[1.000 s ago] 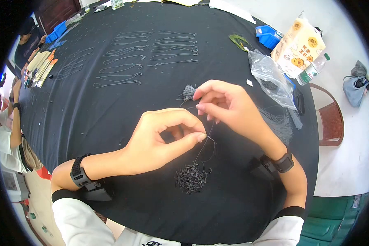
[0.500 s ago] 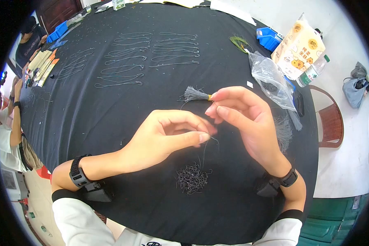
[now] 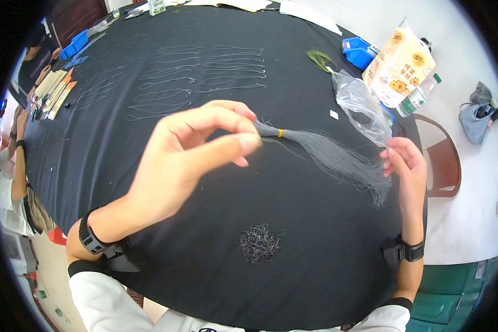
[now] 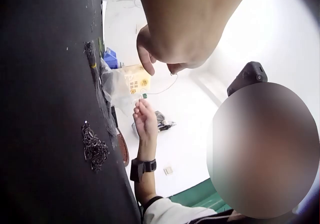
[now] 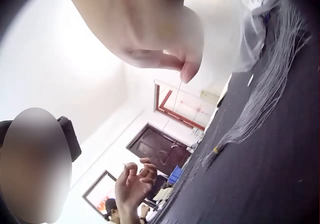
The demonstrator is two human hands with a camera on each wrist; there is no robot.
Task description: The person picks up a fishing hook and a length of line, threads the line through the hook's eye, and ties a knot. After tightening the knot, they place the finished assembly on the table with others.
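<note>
My left hand is raised over the table, thumb and forefinger pinched together. Off to the right, my right hand pinches too, near the table's edge. A thin fishing line runs between the two hands in the left wrist view; a tiny dark bit shows at my left fingertips, too small to make out. Below the hands, a pile of small dark fish hooks lies on the black cloth. Behind the left fingertips, a bundle of grey line tied with a yellow band stretches toward the right hand.
Looped lengths of line lie in rows at the back. To the right are a clear plastic bag, a tissue pack, a bottle and a blue bin. Other people sit at the far left.
My hands have drawn apart: the right moved right to the table's edge, the left rose and moved left. The banded line bundle shows more fully now.
</note>
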